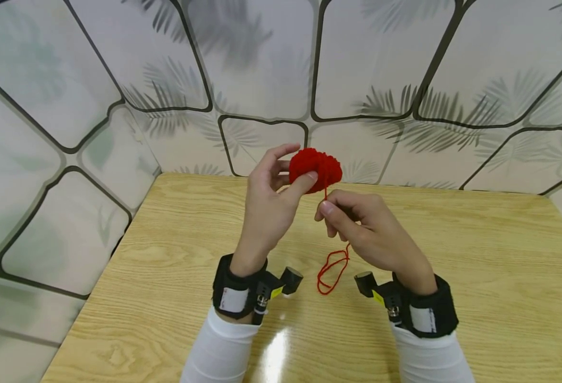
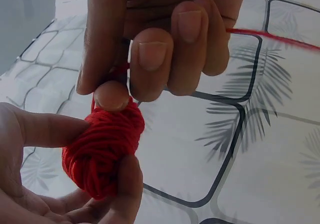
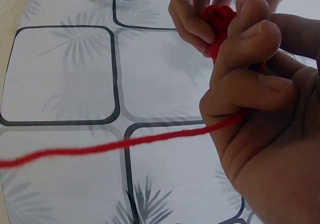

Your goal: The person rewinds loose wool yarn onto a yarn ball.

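My left hand (image 1: 273,199) holds a small bundle of red yarn (image 1: 315,170) above the far part of the table, thumb on its near face and fingers behind. In the left wrist view the wound strands of the yarn bundle (image 2: 102,144) show between thumb and fingers. Just below and to the right, my right hand (image 1: 369,226) pinches the strand that comes off the bundle, thumb against forefinger. From under the right hand's curled fingers the yarn tail (image 3: 125,141) runs out, and its loose loop (image 1: 332,271) hangs or lies lower down, between the wrists.
A light wood-grain table (image 1: 166,255) lies under both hands. Behind it and on the left stand walls (image 1: 266,58) with dark outlines and leaf patterns. Each wrist wears a black strap (image 1: 426,306) with a small camera (image 1: 291,280).
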Available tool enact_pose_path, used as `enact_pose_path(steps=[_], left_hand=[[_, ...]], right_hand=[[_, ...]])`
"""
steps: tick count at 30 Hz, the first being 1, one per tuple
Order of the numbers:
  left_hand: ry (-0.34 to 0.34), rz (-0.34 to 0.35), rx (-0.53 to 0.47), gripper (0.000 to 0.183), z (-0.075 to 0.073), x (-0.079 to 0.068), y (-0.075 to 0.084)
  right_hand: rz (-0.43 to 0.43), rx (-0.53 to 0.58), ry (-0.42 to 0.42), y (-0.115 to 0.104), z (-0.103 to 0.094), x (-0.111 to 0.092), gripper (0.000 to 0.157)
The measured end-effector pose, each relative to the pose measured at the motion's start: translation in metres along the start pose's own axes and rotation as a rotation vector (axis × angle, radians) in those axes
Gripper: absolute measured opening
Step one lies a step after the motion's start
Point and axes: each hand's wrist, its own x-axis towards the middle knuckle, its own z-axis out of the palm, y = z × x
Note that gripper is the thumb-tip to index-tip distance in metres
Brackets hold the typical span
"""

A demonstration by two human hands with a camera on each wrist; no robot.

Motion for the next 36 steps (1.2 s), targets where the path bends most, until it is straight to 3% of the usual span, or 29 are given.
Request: enact_pose_path(steps=[6,19,30,36], left_hand=[[-0.07,-0.103,-0.192,0.028,-0.002,0.001,0.004],[-0.264,-0.269,-0.589,0.037,-0.009,0.004,0.005],[-0.386,-0.296,-0.714,0.028,-0.017,0.006,0.0],[-0.445,-0.31,-0.734,0.043,-0.017,0.003,0.004]], right_hand=[[0.0,0.0,-0.006,0.002,0.0,0.001,0.013],[0.027,0.033,0.001,0.002,-0.003,-0.001,0.013],[-0.037,0.031,0.033,0.007,-0.011,-0.001,0.012],[-0.054,0.045,0.034,0.009,-0.011,-0.002,0.011]])
